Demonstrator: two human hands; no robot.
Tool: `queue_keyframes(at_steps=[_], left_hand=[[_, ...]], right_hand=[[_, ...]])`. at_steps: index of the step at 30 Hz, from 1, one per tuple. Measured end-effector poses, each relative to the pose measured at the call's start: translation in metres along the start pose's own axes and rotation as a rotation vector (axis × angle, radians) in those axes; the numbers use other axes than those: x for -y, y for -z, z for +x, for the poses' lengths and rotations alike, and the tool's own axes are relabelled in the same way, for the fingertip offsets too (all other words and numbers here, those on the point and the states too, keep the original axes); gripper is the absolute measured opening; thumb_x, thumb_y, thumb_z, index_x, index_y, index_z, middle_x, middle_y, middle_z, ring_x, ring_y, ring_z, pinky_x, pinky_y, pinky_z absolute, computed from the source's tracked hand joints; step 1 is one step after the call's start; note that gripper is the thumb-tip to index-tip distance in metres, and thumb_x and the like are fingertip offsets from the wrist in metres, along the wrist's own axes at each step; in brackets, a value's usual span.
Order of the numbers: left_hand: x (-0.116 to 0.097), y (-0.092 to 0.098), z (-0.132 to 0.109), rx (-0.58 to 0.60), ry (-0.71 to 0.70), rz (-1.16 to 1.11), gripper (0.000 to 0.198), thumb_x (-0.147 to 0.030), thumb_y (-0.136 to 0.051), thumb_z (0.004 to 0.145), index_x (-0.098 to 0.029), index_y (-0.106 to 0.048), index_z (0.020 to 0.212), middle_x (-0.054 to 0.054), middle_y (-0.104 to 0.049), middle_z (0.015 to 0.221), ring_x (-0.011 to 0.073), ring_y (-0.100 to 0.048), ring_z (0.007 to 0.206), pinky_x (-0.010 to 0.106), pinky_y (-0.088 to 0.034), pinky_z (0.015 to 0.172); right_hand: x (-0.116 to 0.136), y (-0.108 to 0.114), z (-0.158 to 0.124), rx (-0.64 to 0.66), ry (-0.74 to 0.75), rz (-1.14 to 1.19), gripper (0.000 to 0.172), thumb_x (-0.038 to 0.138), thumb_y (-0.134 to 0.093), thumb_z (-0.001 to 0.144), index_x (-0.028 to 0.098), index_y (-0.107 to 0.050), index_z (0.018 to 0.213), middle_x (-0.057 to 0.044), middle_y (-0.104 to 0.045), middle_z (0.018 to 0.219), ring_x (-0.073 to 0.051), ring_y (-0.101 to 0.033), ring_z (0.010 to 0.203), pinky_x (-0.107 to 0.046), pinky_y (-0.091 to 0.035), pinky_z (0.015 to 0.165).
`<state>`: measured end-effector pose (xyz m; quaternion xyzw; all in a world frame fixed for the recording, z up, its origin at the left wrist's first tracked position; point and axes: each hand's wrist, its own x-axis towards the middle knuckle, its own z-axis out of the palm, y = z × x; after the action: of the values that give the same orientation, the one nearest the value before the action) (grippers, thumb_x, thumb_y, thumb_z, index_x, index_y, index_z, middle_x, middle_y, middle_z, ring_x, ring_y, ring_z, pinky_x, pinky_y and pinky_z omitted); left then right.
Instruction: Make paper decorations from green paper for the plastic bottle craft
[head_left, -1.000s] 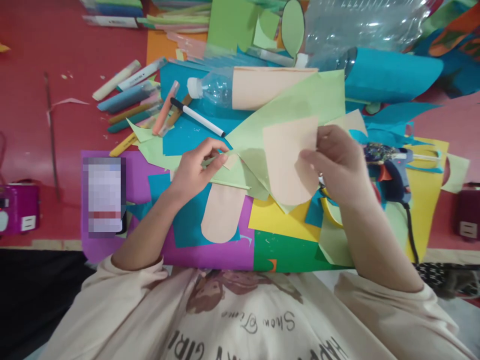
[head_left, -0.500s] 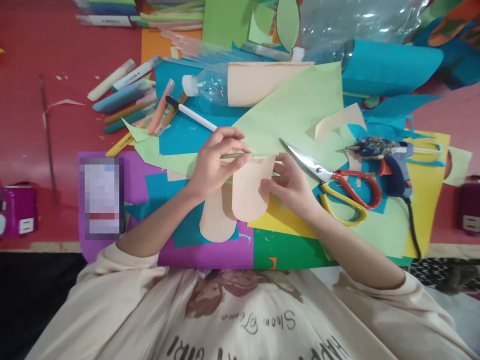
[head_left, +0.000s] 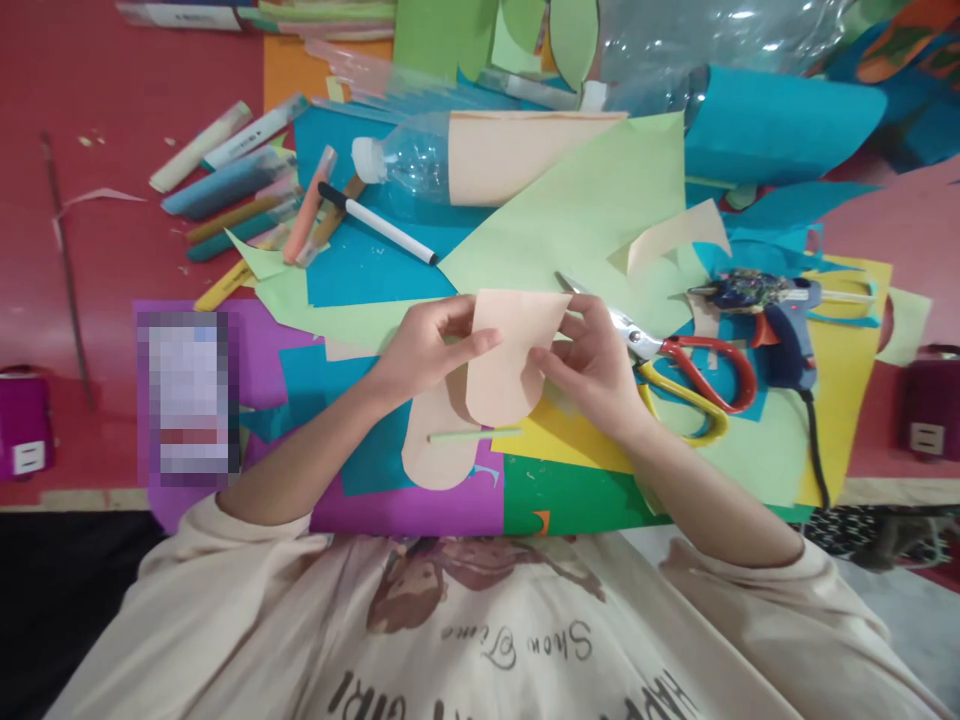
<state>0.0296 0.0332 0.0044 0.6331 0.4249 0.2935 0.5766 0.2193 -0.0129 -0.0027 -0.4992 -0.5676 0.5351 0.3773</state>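
From my end of the feed I have both hands on one peach paper piece [head_left: 506, 375], which sits between them, round end toward the wearer and straight edge away. The left hand [head_left: 433, 350] pinches it at its left side, thumb laid flat across the front; the right hand [head_left: 589, 365] pinches the opposite edge, thumb tip just on the border and fingers curled behind the upper corner. I judge it to be thin card: almost weightless, stiff enough to hold its shape, not slippery, but easily creased if squeezed or bent. I would grip it lightly by its side edges, near the straight end, and leave the middle free of pressure. Below it lies a second peach piece [head_left: 435, 462], with a narrow green strip [head_left: 469, 435] across its rounded end; so slim a strip would, I think, curl or slide at a touch. I can't see the back of the held piece, nor the fingertips behind it, nor whether it is one layer or two. It covers part of the second piece, and I can't tell whether the two touch. The right hand masks part of the blades of the scissors [head_left: 658, 350]. A phone-like slab [head_left: 187, 395] at far left is pixelated beyond reading, and the wrapped blue bottle [head_left: 787, 125] has no clear outline at its far end.
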Motion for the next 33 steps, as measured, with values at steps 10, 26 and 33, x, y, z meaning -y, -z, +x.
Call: queue_keyframes(at_steps=[10, 26, 33], left_hand=[[0.007, 0.002, 0.003, -0.016, 0.101, -0.003, 0.045, -0.058, -0.061, 0.076, -0.013, -0.069, 0.079, 0.005, -0.067, 0.077, 0.0147, -0.061, 0.072, 0.023, -0.047, 0.059], [0.007, 0.002, 0.002, 0.001, 0.097, -0.003, 0.040, -0.053, -0.058, 0.080, -0.015, -0.069, 0.081, 0.005, -0.069, 0.081, 0.0148, -0.063, 0.076, 0.022, -0.049, 0.060], [0.008, 0.003, 0.000, -0.008, 0.130, 0.018, 0.039, -0.052, -0.059, 0.079, -0.015, -0.067, 0.077, 0.005, -0.067, 0.078, 0.0149, -0.062, 0.073, 0.022, -0.047, 0.057]], right_hand=[[0.022, 0.104, -0.046, -0.863, -0.045, -1.015, 0.028, 0.037, -0.067, 0.073, 0.018, -0.066, 0.093, -0.020, -0.067, 0.096, -0.035, -0.062, 0.099, -0.050, -0.051, 0.078], [-0.011, 0.131, -0.066, -1.007, -0.009, -1.086, 0.049, 0.049, -0.076, 0.058, 0.019, -0.071, 0.096, -0.020, -0.063, 0.093, -0.038, -0.063, 0.087, -0.051, -0.049, 0.064], [0.033, 0.003, -0.093, 0.324, 0.624, -0.865, 0.023, 0.021, -0.059, 0.085, 0.018, -0.065, 0.106, -0.011, -0.070, 0.107, -0.022, -0.063, 0.105, -0.037, -0.056, 0.085]])
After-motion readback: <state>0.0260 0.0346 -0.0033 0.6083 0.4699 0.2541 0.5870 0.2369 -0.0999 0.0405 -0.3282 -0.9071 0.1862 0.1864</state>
